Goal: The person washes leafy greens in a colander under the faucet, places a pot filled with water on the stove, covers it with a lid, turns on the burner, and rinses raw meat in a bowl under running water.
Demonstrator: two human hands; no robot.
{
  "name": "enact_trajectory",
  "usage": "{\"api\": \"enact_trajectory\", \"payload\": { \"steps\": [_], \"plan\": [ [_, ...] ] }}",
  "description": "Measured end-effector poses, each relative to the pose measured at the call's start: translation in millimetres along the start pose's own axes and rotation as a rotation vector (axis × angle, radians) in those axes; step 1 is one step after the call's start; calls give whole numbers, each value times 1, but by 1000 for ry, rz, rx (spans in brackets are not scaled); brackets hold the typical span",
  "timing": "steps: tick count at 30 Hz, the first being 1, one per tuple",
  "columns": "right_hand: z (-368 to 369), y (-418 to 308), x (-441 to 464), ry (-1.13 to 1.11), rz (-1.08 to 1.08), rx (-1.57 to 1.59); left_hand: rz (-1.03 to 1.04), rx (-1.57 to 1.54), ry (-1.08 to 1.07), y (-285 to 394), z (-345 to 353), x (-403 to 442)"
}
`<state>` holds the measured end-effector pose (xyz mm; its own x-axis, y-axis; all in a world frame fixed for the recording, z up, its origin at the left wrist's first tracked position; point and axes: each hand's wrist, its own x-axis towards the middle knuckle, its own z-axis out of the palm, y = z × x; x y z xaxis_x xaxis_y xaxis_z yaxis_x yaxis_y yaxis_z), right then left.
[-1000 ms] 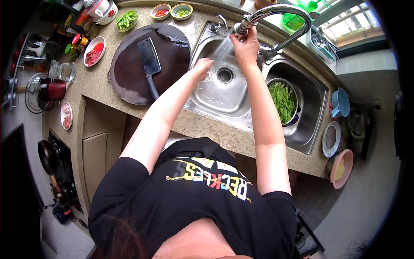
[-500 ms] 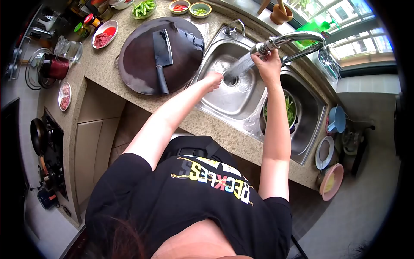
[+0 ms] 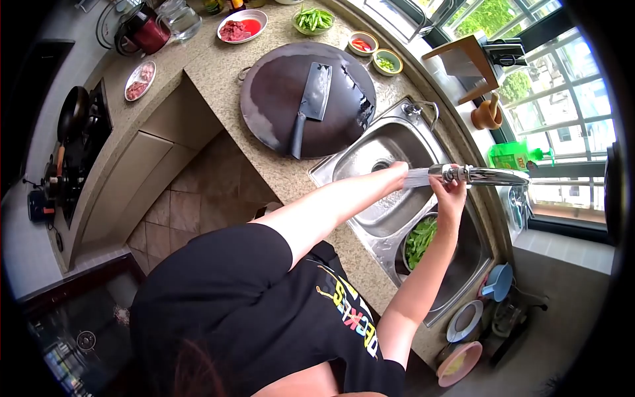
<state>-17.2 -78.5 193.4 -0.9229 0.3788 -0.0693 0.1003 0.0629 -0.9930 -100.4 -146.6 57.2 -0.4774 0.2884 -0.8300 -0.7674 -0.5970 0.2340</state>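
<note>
My right hand (image 3: 450,193) is closed round the head of the chrome faucet (image 3: 456,174), from which water (image 3: 417,178) runs sideways over the left sink basin (image 3: 387,215). In that stream is my left hand (image 3: 398,173), just off the faucet's mouth; its fingers are hidden, and I see nothing held. In the right basin, a pot of green leafy vegetables (image 3: 419,242) stands below my right forearm. Left of the sink a cleaver (image 3: 316,92) lies on a large round dark board (image 3: 271,99).
Behind the board are a plate of red meat (image 3: 233,30), a bowl of green peppers (image 3: 313,20) and two small bowls, one with chopped red pieces (image 3: 361,45). A green soap bottle (image 3: 511,156) stands on the sill. A pink basin (image 3: 460,364) and blue dipper (image 3: 497,282) sit right.
The view has swung to the right. My left hand has moved closer to the faucet head, into the stream. My right hand still grips the faucet, whose head has turned toward the divider between the basins.
</note>
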Motion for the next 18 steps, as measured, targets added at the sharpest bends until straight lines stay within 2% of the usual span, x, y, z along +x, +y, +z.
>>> {"api": "enact_trajectory", "payload": {
  "steps": [2, 4, 5, 7, 8, 10, 12, 14, 16, 18],
  "plan": [
    [2, 3, 0, 5, -19, 21, 30, 136, 32, 7, 9, -11],
    [9, 3, -3, 15, -46, 62, 70, 191, -83, -9, 1, 44],
    [12, 4, -4, 13, -70, 64, 133, 244, -197, -2, -7, 32],
    [8, 17, -4, -19, -95, 93, 110, 224, -245, 2, -20, 34],
    [3, 27, -4, -56, -102, 124, 37, 156, -171, -3, -22, 53],
    [3, 34, -9, -55, -127, 140, 95, 321, -186, 14, -32, 18],
    [0, 35, -15, -66, 39, 115, 120, 616, -184, 35, -50, 1],
    [-5, 65, -10, 32, 203, 104, 74, 661, -128, 45, -67, 6],
    [11, 79, -9, 121, 362, 324, 11, 698, 9, 50, -83, 14],
    [21, 114, 2, 117, 519, 553, -6, 768, 18, 54, -93, 14]
  ]
}}
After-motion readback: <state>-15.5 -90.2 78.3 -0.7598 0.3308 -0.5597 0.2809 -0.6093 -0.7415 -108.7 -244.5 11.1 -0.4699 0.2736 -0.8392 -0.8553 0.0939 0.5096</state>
